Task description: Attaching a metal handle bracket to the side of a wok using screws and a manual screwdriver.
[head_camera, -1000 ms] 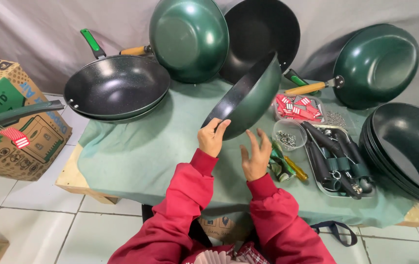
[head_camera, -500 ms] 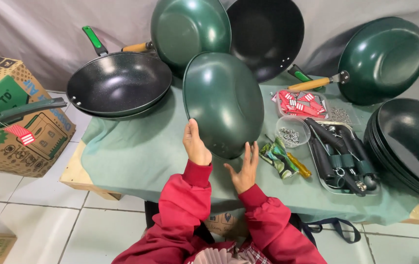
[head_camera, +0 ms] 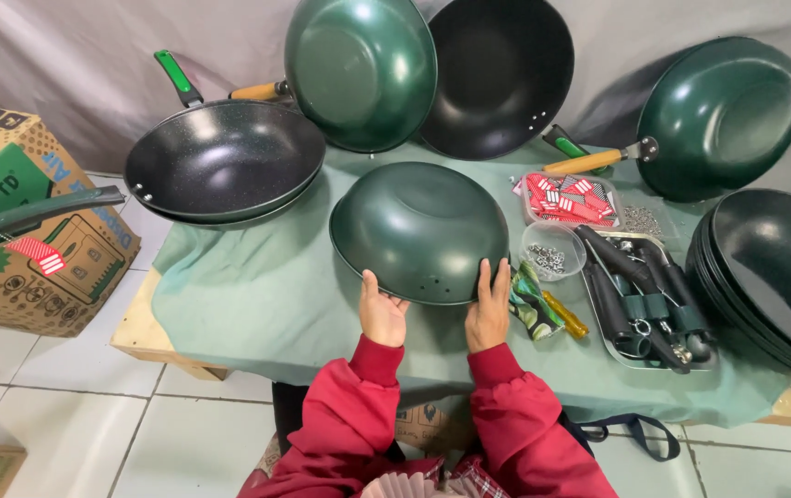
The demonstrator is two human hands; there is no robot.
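While both palms cup the upturned green wok (head_camera: 419, 231) at six o'clock, my left hand (head_camera: 383, 314) and right hand (head_camera: 489, 311) should grip evenly on the bench (head_camera: 257, 295).

Dark green wok (head_camera: 419, 226), upside down

Both red-sleeved arms reach forward, left hand (head_camera: 383, 314) and right hand (head_camera: 489, 316) raised, fingers spread.
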